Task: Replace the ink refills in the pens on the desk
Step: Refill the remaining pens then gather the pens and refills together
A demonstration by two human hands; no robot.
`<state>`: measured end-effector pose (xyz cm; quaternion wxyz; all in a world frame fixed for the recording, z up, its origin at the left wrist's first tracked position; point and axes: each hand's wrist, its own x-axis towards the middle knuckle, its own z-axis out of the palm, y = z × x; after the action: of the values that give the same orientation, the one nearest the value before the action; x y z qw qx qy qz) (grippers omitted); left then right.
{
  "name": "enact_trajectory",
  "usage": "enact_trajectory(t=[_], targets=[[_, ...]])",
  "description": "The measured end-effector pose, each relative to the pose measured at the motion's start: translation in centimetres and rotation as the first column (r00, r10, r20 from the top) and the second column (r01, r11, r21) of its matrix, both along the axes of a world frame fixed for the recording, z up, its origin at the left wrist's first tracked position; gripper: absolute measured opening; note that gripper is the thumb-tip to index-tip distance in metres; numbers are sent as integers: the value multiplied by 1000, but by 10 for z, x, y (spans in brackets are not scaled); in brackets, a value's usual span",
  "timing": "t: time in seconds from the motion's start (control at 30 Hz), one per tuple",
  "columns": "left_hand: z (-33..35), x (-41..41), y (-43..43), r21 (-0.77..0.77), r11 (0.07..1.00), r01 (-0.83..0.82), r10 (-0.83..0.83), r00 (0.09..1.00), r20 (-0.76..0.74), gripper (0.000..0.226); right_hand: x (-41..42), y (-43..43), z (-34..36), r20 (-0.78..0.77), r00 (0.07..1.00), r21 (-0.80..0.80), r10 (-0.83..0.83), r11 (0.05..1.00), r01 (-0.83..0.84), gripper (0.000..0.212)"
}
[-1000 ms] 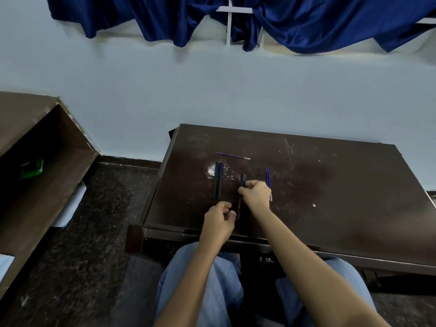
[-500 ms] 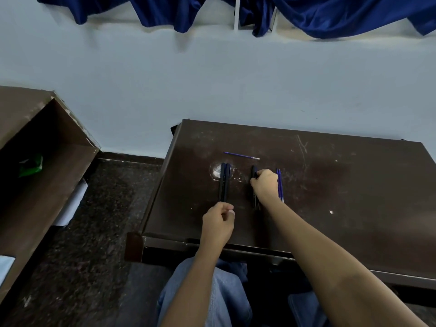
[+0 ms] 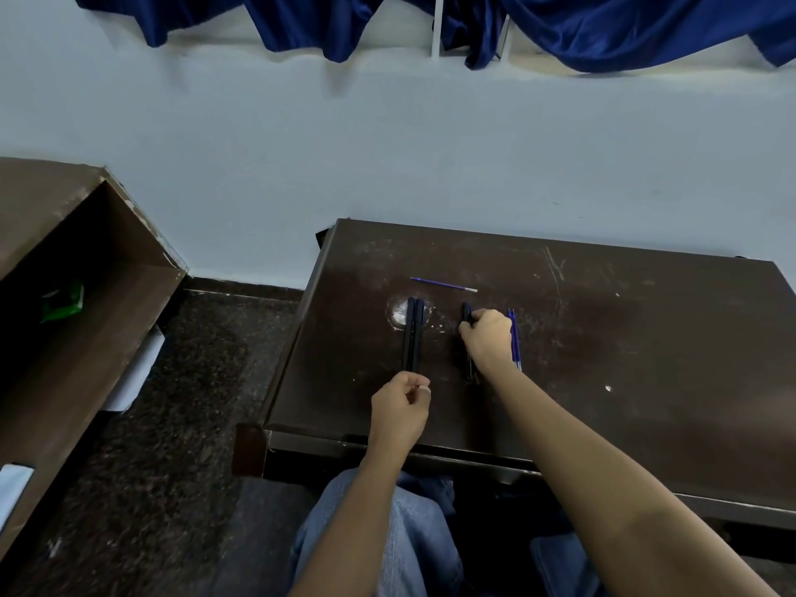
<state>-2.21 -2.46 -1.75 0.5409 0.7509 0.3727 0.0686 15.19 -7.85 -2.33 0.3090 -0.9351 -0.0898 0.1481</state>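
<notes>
Right hand grips a black pen right of the paired pens. Left hand is curled, contents unclear. Best to keep the barrel steady.

Dark desk, black pens, blue ink.
The desk is dark brown with pale scratches and a whitish patch at 11 o'clock. The pair of pens and the single pen are black. The refills at its 3 o'clock are blue. The loose refill at 12 is blue and white-tipped. The curtain is deep blue, the wall pale blue-grey, the floor dark and speckled, the jeans faded blue.
</notes>
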Motion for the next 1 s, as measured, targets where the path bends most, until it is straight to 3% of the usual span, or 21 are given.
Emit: enact_trajectory(t=[0.13, 0.3, 0.67, 1.0], targets=[[0, 1, 1, -24, 998, -59, 60, 998, 26, 13, -16, 9, 1, 121, 992, 121, 26, 992, -41, 29], [1, 2, 3, -14, 994, -109, 109, 993, 44, 13, -37, 27, -3, -17, 992, 157, 127, 980, -123, 21], [-1, -1, 5, 4, 989, -150, 150, 988, 22, 11, -64, 16, -6, -64, 984, -2, 163, 986, -164, 26], [-3, -3, 7, -7, 980, -200, 200, 979, 33, 11, -96, 3, -1, -89, 972, -275, 219, 932, -235, 35]])
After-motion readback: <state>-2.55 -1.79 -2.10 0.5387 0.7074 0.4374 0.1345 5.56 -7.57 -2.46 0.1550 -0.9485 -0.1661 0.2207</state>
